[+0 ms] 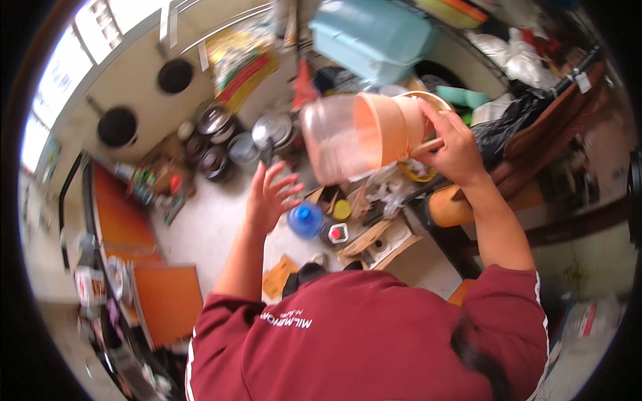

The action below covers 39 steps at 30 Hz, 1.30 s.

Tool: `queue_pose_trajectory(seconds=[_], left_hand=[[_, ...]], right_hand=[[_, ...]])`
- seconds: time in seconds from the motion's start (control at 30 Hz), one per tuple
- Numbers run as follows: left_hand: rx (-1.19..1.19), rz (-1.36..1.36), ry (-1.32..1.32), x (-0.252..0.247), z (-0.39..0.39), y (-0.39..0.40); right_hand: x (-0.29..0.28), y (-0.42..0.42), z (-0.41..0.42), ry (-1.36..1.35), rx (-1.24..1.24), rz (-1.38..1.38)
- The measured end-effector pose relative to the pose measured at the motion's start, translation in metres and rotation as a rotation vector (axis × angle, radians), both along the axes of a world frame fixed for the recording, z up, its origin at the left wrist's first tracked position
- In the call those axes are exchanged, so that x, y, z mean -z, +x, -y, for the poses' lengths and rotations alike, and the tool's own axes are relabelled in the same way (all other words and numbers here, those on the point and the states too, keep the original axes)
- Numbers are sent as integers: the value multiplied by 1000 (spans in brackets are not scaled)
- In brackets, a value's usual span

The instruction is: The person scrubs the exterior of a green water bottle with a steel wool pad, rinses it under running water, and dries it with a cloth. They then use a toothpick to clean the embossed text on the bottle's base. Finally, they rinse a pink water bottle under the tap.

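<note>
My right hand (451, 145) grips a peach-coloured plastic container (391, 128), which is tipped on its side. A clear, pinkish plastic section (328, 140) extends from its left end; whether the two are one piece or nested I cannot tell. My left hand (273, 193) is raised to the left of the clear section, fingers spread, holding nothing. Below that hand, a large blue water bottle (304, 220) stands on the floor. Beside it are a bottle with a red cap (337, 233) and a yellow round lid (342, 209).
An opened cardboard box (383, 243) lies near my feet. Several metal pots (215, 120) line the wall, where two dark pans (118, 126) hang. A light-blue lidded storage box (371, 37) rests at the back. On the left stands an orange cabinet door (168, 303).
</note>
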<state>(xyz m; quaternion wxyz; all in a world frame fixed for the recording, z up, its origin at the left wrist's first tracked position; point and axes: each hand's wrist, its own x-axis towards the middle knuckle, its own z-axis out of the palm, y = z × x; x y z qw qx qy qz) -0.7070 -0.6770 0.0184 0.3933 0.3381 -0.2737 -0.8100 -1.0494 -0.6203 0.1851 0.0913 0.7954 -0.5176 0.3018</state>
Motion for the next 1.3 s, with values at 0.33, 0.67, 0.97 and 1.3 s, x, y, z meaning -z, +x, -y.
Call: queue_pose_trajectory(seconds=[0.33, 0.67, 0.97, 1.3], left_hand=[[243, -55, -263, -35, -232, 82], [-672, -176, -282, -62, -427, 131], [-1291, 220, -448, -49, -560, 231], [-1363, 435, -441, -18, -684, 394]], right_hand=[[22, 136, -76, -151, -969, -188], [85, 316, -176, 1277, -1080, 867], [103, 509, -324, 1900, -1331, 545], [154, 707, -418, 2168, -1547, 463]])
